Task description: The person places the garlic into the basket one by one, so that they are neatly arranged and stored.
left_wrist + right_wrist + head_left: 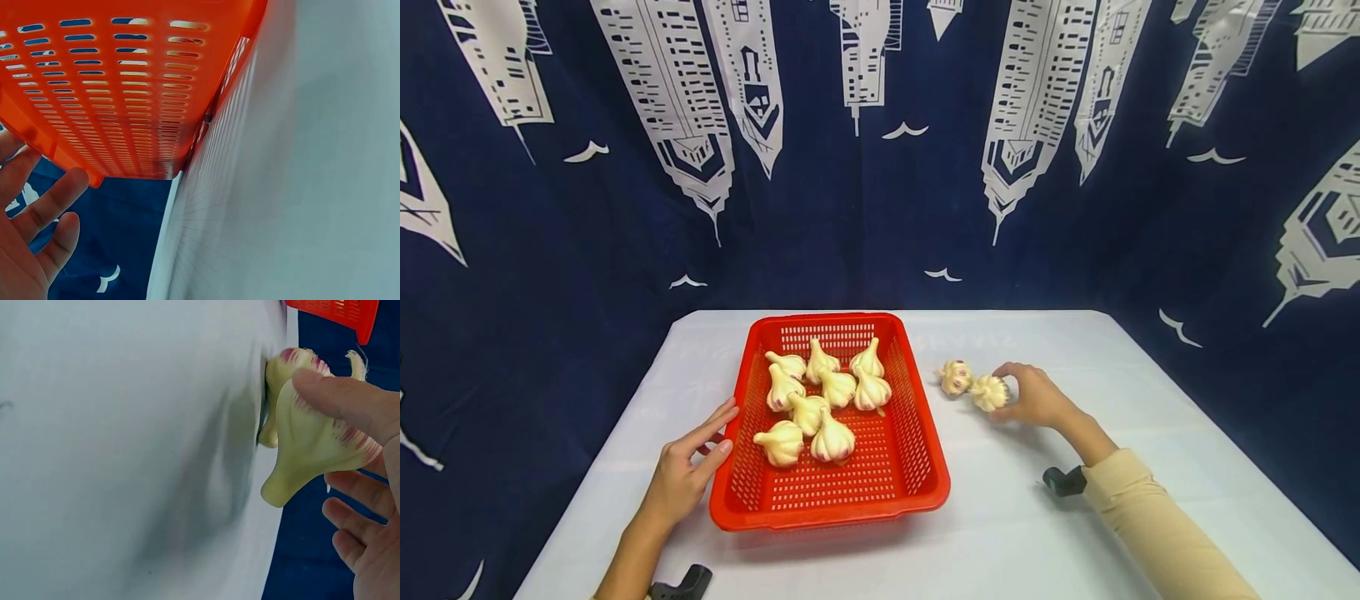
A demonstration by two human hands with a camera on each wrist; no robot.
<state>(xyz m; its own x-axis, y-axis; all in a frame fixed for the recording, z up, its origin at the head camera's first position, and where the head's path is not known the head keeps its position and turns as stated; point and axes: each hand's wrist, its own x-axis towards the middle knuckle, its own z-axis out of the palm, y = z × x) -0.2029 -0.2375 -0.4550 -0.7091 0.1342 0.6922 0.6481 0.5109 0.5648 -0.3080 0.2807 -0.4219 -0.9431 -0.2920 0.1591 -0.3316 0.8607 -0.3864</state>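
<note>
My right hand pinches a garlic bulb between thumb and fingers, right of the basket. In the right wrist view, this garlic bulb has its stem pointing down and left, and its purple-streaked base lies against the hand. Just beyond it, a second garlic bulb sits on the table. My left hand rests its fairly straight fingers on the left rim of a red plastic basket. Inside the basket lie several garlic bulbs, mostly toward the back and left.
A white-covered table bears the basket. Behind it and at its sides hangs a dark blue curtain with white building prints. A black wrist device shows beside the right sleeve, another by the left wrist.
</note>
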